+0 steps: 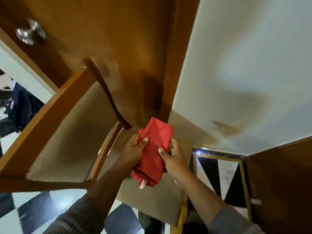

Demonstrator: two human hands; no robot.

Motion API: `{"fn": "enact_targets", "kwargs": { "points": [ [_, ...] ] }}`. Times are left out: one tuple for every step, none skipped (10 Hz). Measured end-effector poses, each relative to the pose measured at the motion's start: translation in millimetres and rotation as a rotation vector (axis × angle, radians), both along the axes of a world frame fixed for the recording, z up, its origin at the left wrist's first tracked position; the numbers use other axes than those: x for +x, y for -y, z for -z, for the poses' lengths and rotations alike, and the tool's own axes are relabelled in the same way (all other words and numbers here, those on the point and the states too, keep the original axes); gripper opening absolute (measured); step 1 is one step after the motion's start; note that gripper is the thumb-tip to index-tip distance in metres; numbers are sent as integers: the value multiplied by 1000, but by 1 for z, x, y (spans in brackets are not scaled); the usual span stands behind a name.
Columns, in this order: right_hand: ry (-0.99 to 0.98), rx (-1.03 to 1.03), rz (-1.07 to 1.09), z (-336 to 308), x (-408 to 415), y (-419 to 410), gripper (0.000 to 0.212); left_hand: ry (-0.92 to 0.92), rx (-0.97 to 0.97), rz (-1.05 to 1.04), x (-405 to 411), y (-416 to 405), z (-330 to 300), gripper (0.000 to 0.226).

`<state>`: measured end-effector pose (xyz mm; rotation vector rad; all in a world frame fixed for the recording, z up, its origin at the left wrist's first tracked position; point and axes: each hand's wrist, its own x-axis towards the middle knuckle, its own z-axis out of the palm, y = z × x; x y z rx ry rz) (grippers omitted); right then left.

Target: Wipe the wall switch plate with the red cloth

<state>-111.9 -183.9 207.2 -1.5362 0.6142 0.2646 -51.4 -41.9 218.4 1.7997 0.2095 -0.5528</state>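
Observation:
A folded red cloth (154,149) with a small white tag at its lower end is held between both hands in front of me, low in the middle of the view. My left hand (134,150) grips its left edge, thumb on top. On the cloth's right edge my right hand (174,160) pinches with thumb and fingers. No switch plate shows on the visible stretch of white wall (244,65). The picture is blurred.
A wooden chair (55,125) with a beige padded back and seat stands just left of my hands. Behind it is a brown wooden door (109,39) with a metal knob (30,33). Dark wooden furniture (283,183) fills the right. The floor is black-and-white tile.

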Motion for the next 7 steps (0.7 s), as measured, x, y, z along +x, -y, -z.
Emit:
{"fn": "enact_targets", "kwargs": {
  "points": [
    [-75, 29, -63, 52, 0, -16, 64, -111, 57, 24, -7, -19, 53, 20],
    [-119, 43, -81, 108, 7, -30, 68, -187, 150, -7, -1, -30, 110, 51],
    [-135, 9, -93, 161, 15, -40, 70, -212, 126, -62, 5, -40, 167, 51],
    [-140, -27, -123, 209, 24, -47, 73, -215, 198, -70, 9, -49, 216, 53],
    [-124, -214, -244, 235, 23, -50, 72, -157, 458, 132, 0, -64, 253, 60],
    [-127, -314, -332, 236, 13, -45, 54, -178, 695, 324, -15, -74, 258, 69],
    [-142, -346, -313, 221, 5, -32, 40, -116, 865, 443, -20, -76, 246, 78]
  ]
}}
